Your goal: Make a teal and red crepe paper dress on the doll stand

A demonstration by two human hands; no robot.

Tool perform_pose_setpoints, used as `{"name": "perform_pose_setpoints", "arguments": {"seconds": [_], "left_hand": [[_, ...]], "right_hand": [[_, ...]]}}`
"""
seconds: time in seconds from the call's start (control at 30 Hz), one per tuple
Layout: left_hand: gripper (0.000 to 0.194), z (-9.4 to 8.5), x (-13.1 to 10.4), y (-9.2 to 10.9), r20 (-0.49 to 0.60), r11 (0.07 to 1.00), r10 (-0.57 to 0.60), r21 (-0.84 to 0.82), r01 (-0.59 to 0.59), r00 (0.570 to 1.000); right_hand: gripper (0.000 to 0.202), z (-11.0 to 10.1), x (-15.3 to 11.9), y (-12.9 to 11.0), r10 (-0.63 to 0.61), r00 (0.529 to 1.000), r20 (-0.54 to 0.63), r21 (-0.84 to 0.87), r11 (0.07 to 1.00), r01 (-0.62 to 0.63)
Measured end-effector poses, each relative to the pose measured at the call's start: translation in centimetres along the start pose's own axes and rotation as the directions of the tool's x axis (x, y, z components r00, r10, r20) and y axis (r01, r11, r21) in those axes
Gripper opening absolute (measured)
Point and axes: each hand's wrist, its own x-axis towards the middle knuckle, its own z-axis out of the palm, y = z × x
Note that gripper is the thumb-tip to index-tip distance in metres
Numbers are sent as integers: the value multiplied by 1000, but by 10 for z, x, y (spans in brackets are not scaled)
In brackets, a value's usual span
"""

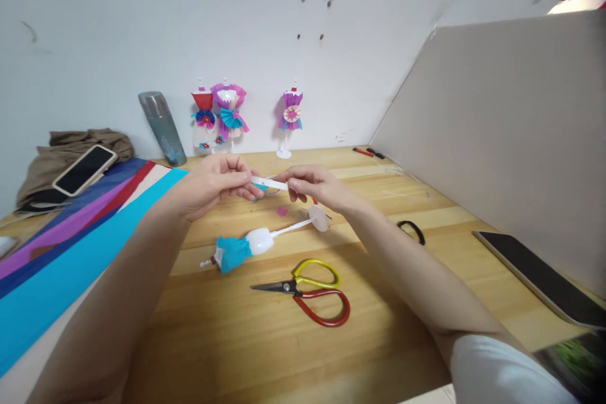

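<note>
A narrow white strip is stretched between my two hands, above the table. My left hand pinches its left end, and my right hand pinches the right end. Whether the strip is tape or paper I cannot tell. Below them a small white mannequin lies on its side, its upper part wrapped in blue crepe paper and its round base to the right. Nearer to me, scissors with one yellow and one red handle lie with blades partly closed. A pink scrap lies under the strip.
Three dressed mannequins stand against the wall. Left are a bottle, a phone on brown cloth, and coloured paper sheets. A dark tablet-like device and black band lie right, beside a grey panel.
</note>
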Motion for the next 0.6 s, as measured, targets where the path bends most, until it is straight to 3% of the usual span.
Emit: {"name": "perform_pose_setpoints", "arguments": {"seconds": [0.2,0.43,0.5,0.6], "left_hand": [[24,-2,0,2,32,990,29,-140,-25,999],[23,-5,2,-1,38,987,19,-161,-13,999],[22,-5,3,-2,29,987,11,-164,-6,1000],[21,-6,4,-3,15,986,11,-166,-8,1000]], "right_hand": [[38,0,-1,12,-25,999,-26,138,990,29],[32,3,-2,21,-22,998,-58,191,981,32],[34,3,-6,20,7,992,-123,156,988,13],[39,4,-21,16,38,948,-315,65,998,-19]]}}
